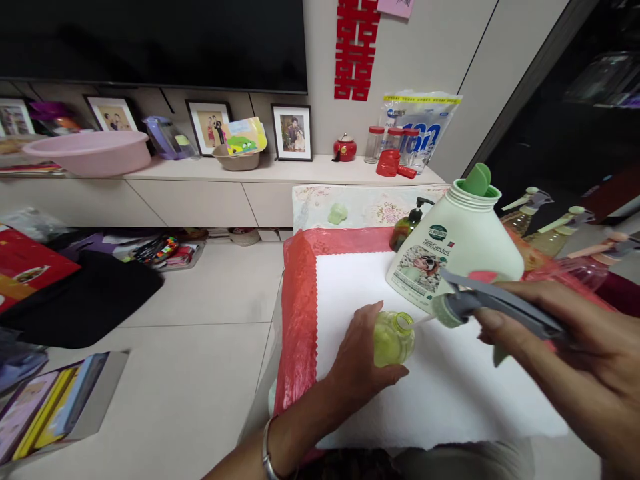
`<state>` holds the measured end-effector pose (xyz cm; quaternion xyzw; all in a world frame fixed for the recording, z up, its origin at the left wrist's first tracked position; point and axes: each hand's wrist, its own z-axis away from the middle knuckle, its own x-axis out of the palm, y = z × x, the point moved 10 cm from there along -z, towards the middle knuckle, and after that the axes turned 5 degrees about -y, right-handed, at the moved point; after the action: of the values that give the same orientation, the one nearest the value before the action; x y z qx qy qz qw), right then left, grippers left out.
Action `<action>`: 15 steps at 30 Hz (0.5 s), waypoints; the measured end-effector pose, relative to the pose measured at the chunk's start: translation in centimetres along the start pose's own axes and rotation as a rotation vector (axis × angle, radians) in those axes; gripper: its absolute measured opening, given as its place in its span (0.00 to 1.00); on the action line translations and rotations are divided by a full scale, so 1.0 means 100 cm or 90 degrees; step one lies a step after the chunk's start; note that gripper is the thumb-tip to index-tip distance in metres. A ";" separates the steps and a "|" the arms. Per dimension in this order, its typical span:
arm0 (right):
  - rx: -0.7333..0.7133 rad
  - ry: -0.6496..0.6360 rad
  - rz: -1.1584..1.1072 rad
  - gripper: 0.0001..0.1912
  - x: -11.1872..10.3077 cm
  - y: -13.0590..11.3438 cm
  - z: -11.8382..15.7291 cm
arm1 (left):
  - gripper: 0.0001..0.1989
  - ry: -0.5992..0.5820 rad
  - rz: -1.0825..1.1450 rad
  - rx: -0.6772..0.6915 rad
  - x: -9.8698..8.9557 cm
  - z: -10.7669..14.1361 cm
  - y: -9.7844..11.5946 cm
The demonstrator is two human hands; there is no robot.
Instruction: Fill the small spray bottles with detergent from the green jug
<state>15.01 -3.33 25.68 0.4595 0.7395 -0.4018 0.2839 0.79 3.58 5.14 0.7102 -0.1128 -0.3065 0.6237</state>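
With our right hand (pixel 595 360) gripping the grey trigger sprayer (pixel 525 310), and our left hand (pixel 353 357) wrapped around the yellow-green bottle (pixel 387 345) over the white mat (pixel 450 407), we should align the dip tube (pixel 424 321) carefully with its mouth, in front of the SilkGarden jug (pixel 475 233).

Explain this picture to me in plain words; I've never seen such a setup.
No machine works here: these are a person's two bare hands. The one picture comes from a camera on that person's head, looking forward and down. The left hand holds a small yellow-green bottle; the right hand holds a grey spray head, its thin tube at the bottle's mouth. Below lies a white sheet over a red covering; a large pale green jug and a pump bottle are farther back.
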 end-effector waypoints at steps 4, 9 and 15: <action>-0.080 -0.050 -0.064 0.12 0.032 -0.014 -0.007 | 0.45 0.011 0.009 0.021 -0.012 0.004 0.019; -0.066 -0.103 -0.106 0.09 0.062 -0.006 -0.006 | 0.29 0.058 0.031 0.051 -0.029 0.004 0.047; -0.073 -0.136 -0.107 0.08 0.072 -0.007 -0.003 | 0.15 0.085 0.108 0.050 -0.030 -0.003 0.059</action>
<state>11.35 0.00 20.42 0.3338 0.7626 -0.4280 0.3518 -0.14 4.30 11.64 0.7407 -0.1427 -0.1999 0.6254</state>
